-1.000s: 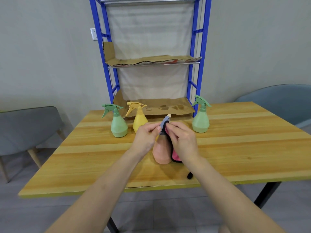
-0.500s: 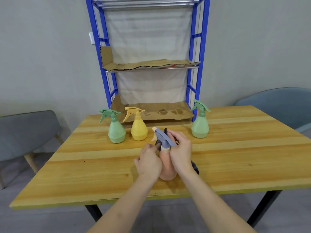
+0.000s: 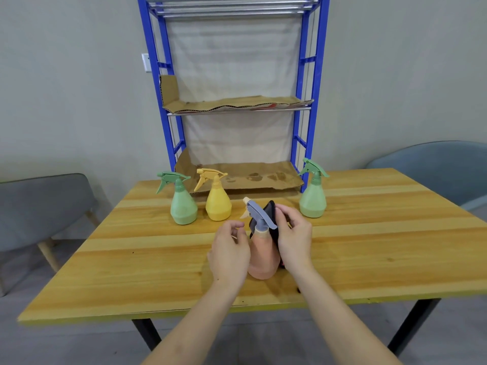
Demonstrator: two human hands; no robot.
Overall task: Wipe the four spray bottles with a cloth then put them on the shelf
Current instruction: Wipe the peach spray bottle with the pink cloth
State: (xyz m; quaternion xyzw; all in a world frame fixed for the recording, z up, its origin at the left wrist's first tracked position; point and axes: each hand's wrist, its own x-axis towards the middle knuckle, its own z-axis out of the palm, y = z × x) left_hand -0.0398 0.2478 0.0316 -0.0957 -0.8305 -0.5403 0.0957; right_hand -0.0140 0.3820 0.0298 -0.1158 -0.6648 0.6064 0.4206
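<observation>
head view: a top-heavy wipe with no sure brace

the peach spray bottle (image 3: 263,259) stands upright on the wooden table (image 3: 131,272), toward the front edge and well apart from the other three. the right hand (image 3: 293,238) pinches a dark cloth (image 3: 271,213) against the back of the grey trigger head (image 3: 259,214). the left hand (image 3: 229,254) sits just beside the bottle's body with its fingers loosely curled, and from here i cannot tell whether it grips the bottle at all.

that's my worry. rubbing up at the head pushes on the tallest point, so an unbraced bottle could tip toward the left hand or skid on the smooth wood. a firm squeeze through the cloth might also work the trigger and wet the table. the green spray bottle (image 3: 183,206), yellow spray bottle (image 3: 218,204) and second green spray bottle (image 3: 313,200) wait by the blue shelf (image 3: 307,101), none on it yet.
</observation>
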